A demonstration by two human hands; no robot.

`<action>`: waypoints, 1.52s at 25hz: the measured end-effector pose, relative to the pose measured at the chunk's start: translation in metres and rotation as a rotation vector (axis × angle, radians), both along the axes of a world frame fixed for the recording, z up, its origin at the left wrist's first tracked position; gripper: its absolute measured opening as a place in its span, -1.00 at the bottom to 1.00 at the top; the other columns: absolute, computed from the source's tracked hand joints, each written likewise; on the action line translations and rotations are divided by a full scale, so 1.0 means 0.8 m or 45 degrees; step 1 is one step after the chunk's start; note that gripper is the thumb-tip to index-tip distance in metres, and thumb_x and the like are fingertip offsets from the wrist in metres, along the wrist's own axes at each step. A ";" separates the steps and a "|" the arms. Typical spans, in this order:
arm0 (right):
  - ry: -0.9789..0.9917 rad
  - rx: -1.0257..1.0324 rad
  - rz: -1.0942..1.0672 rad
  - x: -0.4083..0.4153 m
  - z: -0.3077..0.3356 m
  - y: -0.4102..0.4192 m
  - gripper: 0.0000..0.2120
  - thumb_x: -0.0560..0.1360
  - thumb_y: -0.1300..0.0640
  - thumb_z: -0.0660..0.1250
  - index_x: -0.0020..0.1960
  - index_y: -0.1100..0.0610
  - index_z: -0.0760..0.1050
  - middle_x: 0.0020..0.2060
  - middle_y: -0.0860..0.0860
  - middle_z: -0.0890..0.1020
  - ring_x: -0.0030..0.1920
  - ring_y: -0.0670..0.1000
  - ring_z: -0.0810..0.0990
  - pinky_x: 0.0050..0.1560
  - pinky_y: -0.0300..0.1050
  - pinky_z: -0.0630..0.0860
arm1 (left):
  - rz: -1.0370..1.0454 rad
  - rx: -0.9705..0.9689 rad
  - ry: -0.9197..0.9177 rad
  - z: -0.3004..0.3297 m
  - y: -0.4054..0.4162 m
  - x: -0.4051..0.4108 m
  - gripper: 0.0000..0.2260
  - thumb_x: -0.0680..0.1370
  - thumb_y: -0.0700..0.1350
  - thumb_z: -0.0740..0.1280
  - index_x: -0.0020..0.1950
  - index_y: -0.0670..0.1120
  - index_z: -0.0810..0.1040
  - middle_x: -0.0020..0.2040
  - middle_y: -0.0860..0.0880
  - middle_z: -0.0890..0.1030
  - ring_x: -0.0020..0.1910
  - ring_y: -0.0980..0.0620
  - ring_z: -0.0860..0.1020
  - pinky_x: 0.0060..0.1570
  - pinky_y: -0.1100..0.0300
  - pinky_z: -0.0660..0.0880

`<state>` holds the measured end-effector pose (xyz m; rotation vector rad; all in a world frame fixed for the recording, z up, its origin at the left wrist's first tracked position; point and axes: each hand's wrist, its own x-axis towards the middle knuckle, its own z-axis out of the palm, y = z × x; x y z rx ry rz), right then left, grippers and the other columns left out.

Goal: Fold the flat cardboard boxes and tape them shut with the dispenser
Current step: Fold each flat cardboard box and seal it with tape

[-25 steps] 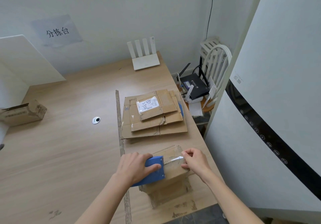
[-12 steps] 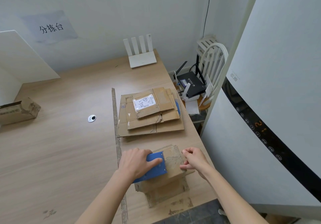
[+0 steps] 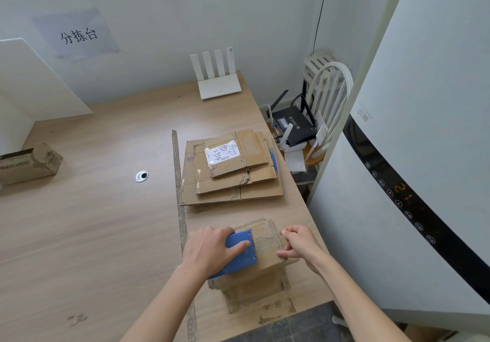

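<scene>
Left hand (image 3: 209, 251) grips blue dispenser (image 3: 240, 254) atop box (image 3: 267, 248); right hand (image 3: 299, 244) fingers pinched.

blue dispenser (image 3: 240, 252), brown box (image 3: 267, 248)

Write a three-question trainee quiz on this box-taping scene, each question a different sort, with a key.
1. True or false: the left hand grips the blue tape dispenser.
2. What lies on top of the stack of flat cardboard: (a) a white label, (b) scissors, (c) a cup?
3. Where does the right hand touch the small box?

Key: 1 true. 2 a. 3 at its right end, fingers against the cardboard.
</scene>
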<state>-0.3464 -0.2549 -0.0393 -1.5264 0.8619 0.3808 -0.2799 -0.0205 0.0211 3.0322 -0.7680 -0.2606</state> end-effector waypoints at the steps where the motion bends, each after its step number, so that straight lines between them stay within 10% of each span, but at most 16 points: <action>1: -0.003 0.003 -0.012 -0.001 -0.002 0.001 -0.87 0.66 0.18 0.26 0.13 0.18 0.56 -0.11 0.23 0.61 -0.23 0.05 0.68 -0.18 -0.07 0.70 | 0.002 -0.003 -0.008 0.001 0.000 -0.001 -0.38 0.46 0.53 0.01 0.23 0.20 0.57 -0.16 0.09 0.65 -0.26 0.06 0.59 -0.28 0.16 0.53; 14: 0.153 -0.119 -0.217 -0.014 -0.008 0.009 -0.54 0.50 0.05 0.52 0.32 0.11 0.45 0.17 0.11 0.59 -0.20 0.03 0.68 -0.15 0.00 0.71 | -0.058 -0.050 -0.078 -0.002 0.009 -0.014 -0.27 0.36 0.56 -0.12 0.27 0.25 0.54 -0.16 0.13 0.66 -0.31 0.10 0.55 -0.35 0.22 0.42; 17: -0.012 -0.561 0.015 -0.018 -0.013 0.024 -0.54 0.58 -0.16 0.35 0.40 0.00 0.41 0.31 -0.01 0.55 0.15 -0.02 0.57 0.19 0.04 0.59 | -0.044 -0.050 -0.074 -0.002 0.007 -0.014 -0.30 0.38 0.56 -0.09 0.26 0.24 0.55 -0.16 0.12 0.66 -0.30 0.09 0.56 -0.34 0.21 0.44; 21: -0.140 -0.389 0.258 -0.009 -0.020 0.063 -0.36 0.61 -0.35 0.09 0.61 -0.13 0.10 0.56 -0.09 0.30 0.52 0.05 0.32 0.48 0.17 0.32 | -0.013 -0.023 -0.053 0.000 0.006 -0.013 -0.39 0.45 0.54 0.02 0.24 0.23 0.57 -0.17 0.09 0.66 -0.28 0.07 0.59 -0.28 0.18 0.51; 38: -0.127 -0.465 0.371 -0.009 -0.047 0.059 -0.25 0.52 -0.48 -0.05 0.62 -0.15 0.07 0.55 -0.07 0.34 0.52 0.10 0.34 0.48 0.19 0.30 | 0.246 -0.007 0.443 -0.026 0.196 -0.007 -0.49 0.44 0.53 0.07 0.24 0.35 0.51 -0.07 0.20 0.64 -0.14 0.13 0.58 -0.18 0.17 0.49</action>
